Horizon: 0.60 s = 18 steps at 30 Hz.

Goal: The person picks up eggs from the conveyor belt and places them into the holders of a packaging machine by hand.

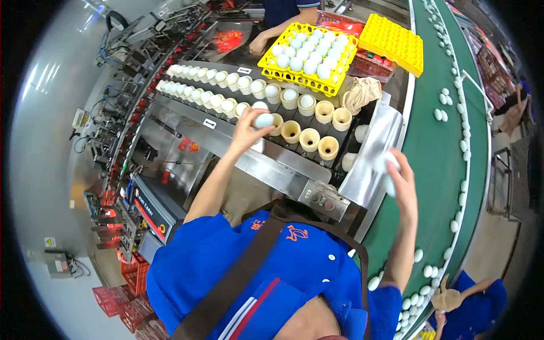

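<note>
My left hand (245,134) holds a pale egg (263,120) between thumb and fingers, above the nearer row of cream-coloured cups. Just beyond those fingers, another egg (259,105) shows at the row; whether the hand touches it I cannot tell. My right hand (403,176) grips at least two eggs (389,186), slightly blurred, over the edge of a metal chute (374,148) beside the green belt. Two rows of cups run along the conveyor (293,146). Eggs sit in those to the left, while several at the right end, such as one cup (328,148), show bare insides.
Yellow egg trays (308,57) full of eggs stand behind the rows, near a co-worker's hand (258,44). A crumpled cloth (361,94) lies beside them. Eggs line the green conveyor belt (429,170) at right. A laser coder (153,208) and machinery stand left. Another person works lower right.
</note>
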Available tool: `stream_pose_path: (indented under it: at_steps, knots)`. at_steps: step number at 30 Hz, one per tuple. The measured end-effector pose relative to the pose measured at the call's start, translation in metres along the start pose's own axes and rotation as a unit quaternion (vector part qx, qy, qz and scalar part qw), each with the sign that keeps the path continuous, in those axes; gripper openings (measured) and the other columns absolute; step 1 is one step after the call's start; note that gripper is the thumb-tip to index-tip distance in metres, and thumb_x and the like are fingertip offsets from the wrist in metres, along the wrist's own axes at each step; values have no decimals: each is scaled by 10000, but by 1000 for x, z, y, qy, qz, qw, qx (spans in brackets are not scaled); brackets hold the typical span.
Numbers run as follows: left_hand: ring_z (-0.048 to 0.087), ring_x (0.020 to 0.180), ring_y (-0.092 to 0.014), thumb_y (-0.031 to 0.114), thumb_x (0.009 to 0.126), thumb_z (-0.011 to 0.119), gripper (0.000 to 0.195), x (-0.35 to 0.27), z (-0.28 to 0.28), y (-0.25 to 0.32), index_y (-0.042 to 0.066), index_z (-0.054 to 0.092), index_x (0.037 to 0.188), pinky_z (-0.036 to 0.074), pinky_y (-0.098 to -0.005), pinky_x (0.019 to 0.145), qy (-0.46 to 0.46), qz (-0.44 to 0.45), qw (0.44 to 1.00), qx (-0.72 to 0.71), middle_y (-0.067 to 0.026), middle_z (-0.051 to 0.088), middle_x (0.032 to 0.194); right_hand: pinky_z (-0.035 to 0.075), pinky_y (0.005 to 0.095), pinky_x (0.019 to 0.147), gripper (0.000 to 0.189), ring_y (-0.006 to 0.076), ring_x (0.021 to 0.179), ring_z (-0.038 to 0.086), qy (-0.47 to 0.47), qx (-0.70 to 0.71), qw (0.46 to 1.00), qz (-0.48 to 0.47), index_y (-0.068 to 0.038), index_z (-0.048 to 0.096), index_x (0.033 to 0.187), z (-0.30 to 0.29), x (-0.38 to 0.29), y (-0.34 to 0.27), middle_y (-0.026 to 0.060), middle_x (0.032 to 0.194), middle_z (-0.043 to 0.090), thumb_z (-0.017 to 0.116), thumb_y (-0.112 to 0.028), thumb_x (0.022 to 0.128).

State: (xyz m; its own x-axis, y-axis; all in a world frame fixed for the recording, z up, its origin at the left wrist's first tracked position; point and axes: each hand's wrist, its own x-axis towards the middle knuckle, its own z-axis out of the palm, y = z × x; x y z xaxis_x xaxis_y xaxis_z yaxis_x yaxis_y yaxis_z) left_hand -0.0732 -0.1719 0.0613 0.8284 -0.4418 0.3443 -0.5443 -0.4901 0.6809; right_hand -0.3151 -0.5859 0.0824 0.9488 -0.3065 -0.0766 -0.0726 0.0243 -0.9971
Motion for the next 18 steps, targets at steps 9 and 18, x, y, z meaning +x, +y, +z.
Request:
stream_pose_path:
  at_steps: [9, 18]
  knots:
    - [395, 1425, -409, 332, 716, 881, 516, -15, -36, -57, 192, 689, 1174, 390, -458, 1121, -119, -40, 991, -45, -246, 361, 1561, 530, 485, 910, 350, 432, 1141, 591, 92, -461, 868, -163, -147, 627, 1184, 192, 138, 0, 216, 1336, 470, 735, -310, 893]
    - [637, 1066, -338, 233, 800, 811, 443, 3, -36, 0, 76, 626, 1170, 530, -426, 844, -48, 14, 998, 25, -144, 598, 1146, 504, 441, 958, 374, 384, 1114, 639, -126, -307, 940, 75, -88, 531, 1309, 218, 77, -33, 226, 1226, 638, 579, -293, 1000]
